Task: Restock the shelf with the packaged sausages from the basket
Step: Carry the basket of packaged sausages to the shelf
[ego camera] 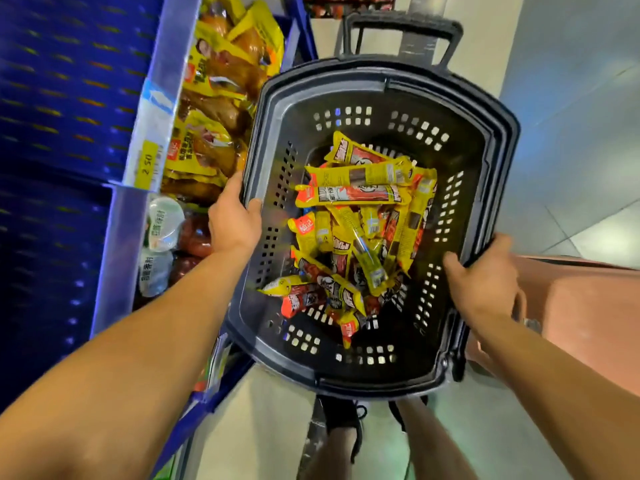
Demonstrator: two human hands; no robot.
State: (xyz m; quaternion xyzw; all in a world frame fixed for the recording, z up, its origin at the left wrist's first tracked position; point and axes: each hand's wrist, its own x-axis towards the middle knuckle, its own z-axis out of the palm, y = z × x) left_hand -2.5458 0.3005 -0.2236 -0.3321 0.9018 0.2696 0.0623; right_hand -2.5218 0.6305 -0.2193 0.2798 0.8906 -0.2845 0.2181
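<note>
My left hand [232, 221] grips the black basket [485, 140] rim at 9 o'clock, my right hand [483, 282] at 4 o'clock. Inside lie yellow-and-red sausage packs [360, 220], perhaps 20. The blue shelf [121, 216] stands at 9 o'clock.

- the basket [377, 88] sits at the centre, the packaged sausages [360, 230] heaped in its bottom.
- the shelf [114, 216] stands at nine o'clock of the basket, just beside it.
- the left hand [233, 220] is on the basket's nine o'clock rim, the right hand [483, 282] on its four o'clock rim.
</note>
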